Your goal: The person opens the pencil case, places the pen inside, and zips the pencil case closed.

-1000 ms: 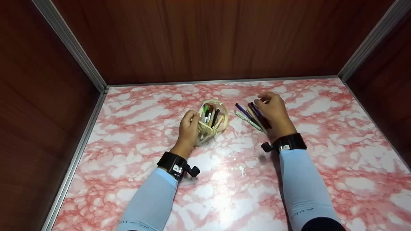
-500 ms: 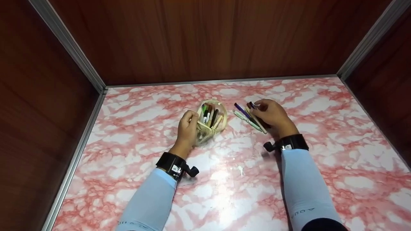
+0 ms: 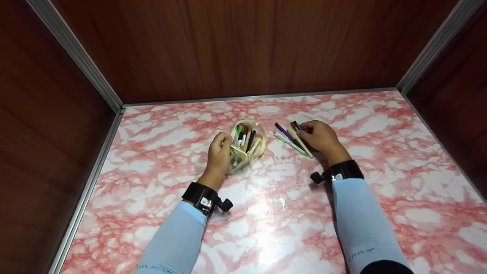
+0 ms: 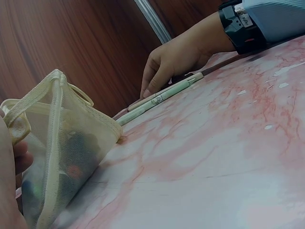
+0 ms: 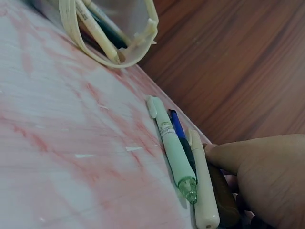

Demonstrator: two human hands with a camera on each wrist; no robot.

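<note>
At the left, my left hand (image 3: 219, 152) grips the edge of a cream mesh pencil case (image 4: 86, 143), which stands with its mouth spread. Several pens and markers (image 3: 243, 137) lie inside it. My right hand (image 3: 321, 139) is over a small bunch of pens to the right of the case. Its thumb and fingers pinch a brown pen (image 5: 221, 195); a dark-tipped pen beside it is mostly covered by the hand. Next to these lie a cream pen (image 5: 205, 186), a blue pen (image 5: 177, 125) and a pale green pen (image 5: 171, 143).
Everything rests on a red-and-white marbled tabletop (image 3: 266, 228). A dark wood panel (image 3: 243, 49) closes off the back, with further panels at the left and right sides along metal edging (image 3: 87, 175).
My right hand has come down and leftward onto the pens, its thumb and fingers closing around the brown one. The left hand still holds the case; the view has shifted slightly.
</note>
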